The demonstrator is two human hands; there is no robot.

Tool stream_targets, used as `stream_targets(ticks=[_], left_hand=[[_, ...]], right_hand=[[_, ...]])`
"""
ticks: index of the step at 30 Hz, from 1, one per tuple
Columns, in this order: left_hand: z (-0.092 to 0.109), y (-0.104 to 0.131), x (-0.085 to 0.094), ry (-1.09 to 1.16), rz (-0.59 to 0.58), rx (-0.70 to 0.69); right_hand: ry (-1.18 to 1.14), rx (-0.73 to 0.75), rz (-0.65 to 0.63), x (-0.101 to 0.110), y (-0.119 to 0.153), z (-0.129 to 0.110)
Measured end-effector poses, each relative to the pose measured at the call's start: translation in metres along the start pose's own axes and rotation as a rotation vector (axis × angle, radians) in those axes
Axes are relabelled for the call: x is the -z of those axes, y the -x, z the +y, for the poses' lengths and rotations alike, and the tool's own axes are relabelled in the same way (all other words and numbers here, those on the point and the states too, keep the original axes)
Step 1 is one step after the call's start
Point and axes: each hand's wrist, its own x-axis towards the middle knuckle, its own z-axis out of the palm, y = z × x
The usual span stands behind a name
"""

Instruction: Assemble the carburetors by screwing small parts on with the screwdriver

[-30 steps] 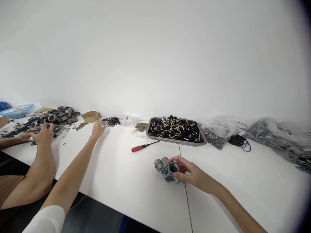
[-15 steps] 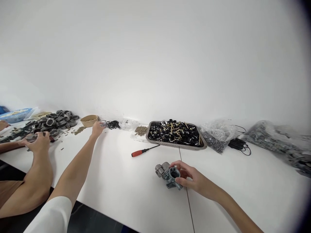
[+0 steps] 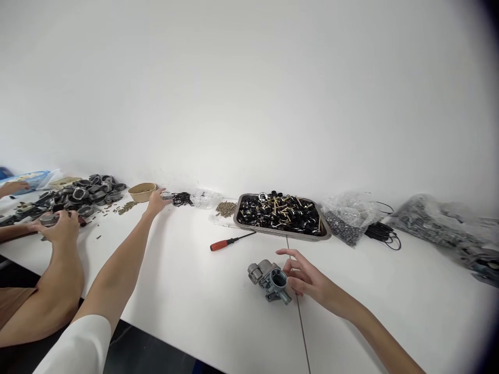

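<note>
A grey metal carburetor (image 3: 268,280) rests on the white table in front of me. My right hand (image 3: 306,275) is just to its right, fingers apart and the index finger stretched out, not wrapped round it. Far to the left, my left hand (image 3: 156,201) reaches out in a white sleeve, its fingers parted around a small greyish thing (image 3: 167,196) that I cannot make out. Just past those fingertips lies a heap of thin black rings (image 3: 182,199). A tan bowl (image 3: 142,192) with small brass-coloured parts stands just left of that hand.
A metal tray (image 3: 281,234) holds black parts with brass stems. A red-handled screwdriver (image 3: 220,245) lies before it, brass bits (image 3: 226,209) beside it. Plastic bags (image 3: 349,218) and black cords (image 3: 380,234) lie right. Left, a co-worker's hands (image 3: 62,226) work near grey castings (image 3: 80,195).
My right hand has let go of the carburetor and drawn slightly right, its index finger lifting. The fingers of my left hand have spread a little. A co-worker's hand reaches further in at far left.
</note>
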Motion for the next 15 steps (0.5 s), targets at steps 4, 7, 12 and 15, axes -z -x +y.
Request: stream_targets(ticks=[4, 7, 12, 15], left_hand=[[0.019, 0.006, 0.028, 0.030, 0.056, -0.044], [0.039, 0.014, 0.056, 0.042, 0.115, -0.063], [0.108, 0.059, 0.073, 0.088, 0.178, -0.178], [0.163, 0.113, 0.039, 0.146, -0.025, -0.376]], right_hand=[[0.011, -0.003, 0.015, 0.005, 0.001, 0.001], [0.037, 0.003, 0.009, 0.005, 0.000, 0.000], [0.066, 0.019, 0.005, 0.001, -0.001, -0.001], [0.046, 0.060, 0.113, 0.002, -0.005, 0.003]])
